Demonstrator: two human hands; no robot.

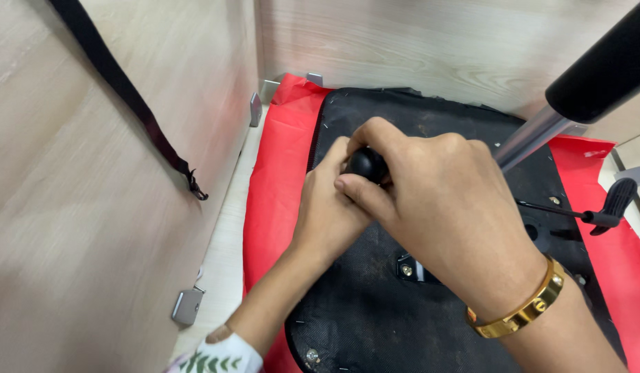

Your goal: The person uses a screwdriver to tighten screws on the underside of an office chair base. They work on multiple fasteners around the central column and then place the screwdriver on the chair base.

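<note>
Your right hand (437,207) and left hand (330,214) meet over the upturned black seat base (375,311), both grips pressed around a round black knob (366,164). The base lies on red fabric (271,186) between wooden panels (92,173).

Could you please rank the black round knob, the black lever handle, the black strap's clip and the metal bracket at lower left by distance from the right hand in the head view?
1. Black round knob: under the right hand, touching its fingers.
2. Black lever handle: at the right edge.
3. Black strap's clip: left, against the wooden panel.
4. Metal bracket: lower left, only slightly farther than the clip.
</note>
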